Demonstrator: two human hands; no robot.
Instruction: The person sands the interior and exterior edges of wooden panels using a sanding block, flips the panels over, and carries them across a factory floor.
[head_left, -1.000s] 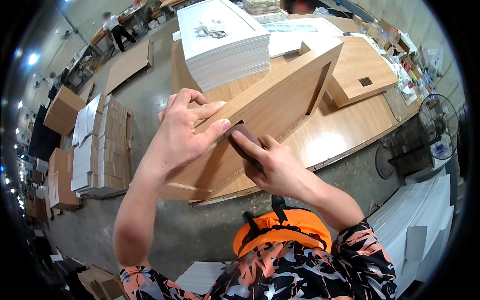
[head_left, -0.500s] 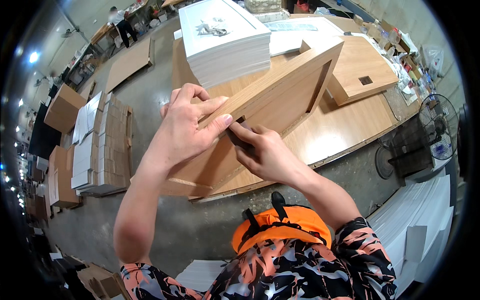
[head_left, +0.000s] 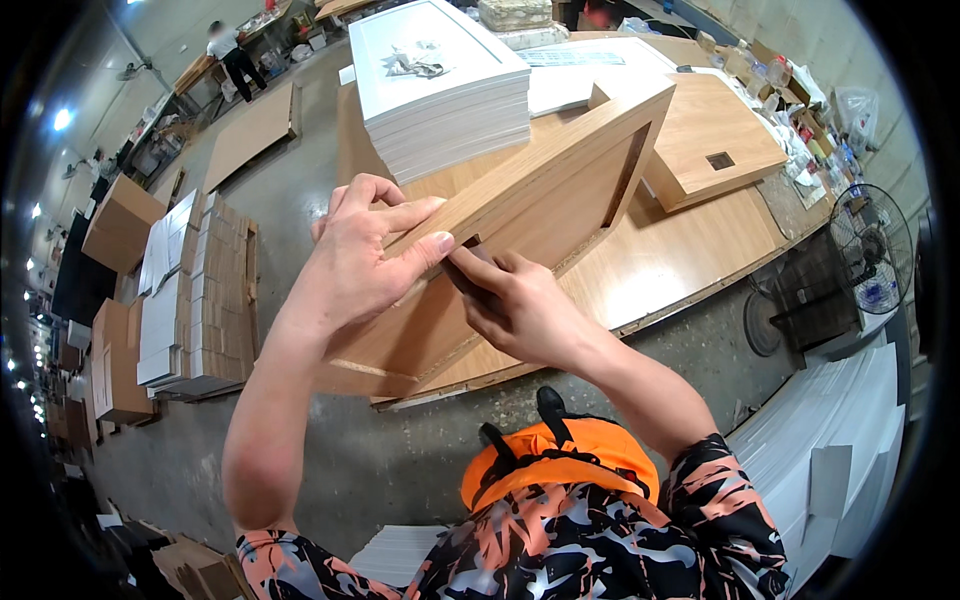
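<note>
Wooden panel (head_left: 520, 215), tilted on edge beside paper stack (head_left: 440, 85). Left hand (head_left: 365, 265) clamped over upper edge; right hand (head_left: 520, 305) pinching dark strip (head_left: 468, 285) against it. Step judged: edge application. Next: steady pressure along edge.

**Cartons and stacked flat packs on the workshop floor**

A closed brown cardboard box (head_left: 122, 222) sits at the left. Beside it stand stacks of flat brown cartons (head_left: 222, 290) and white flat packs (head_left: 165, 300). More brown boxes (head_left: 115, 365) rest nearer the left rim.
</note>
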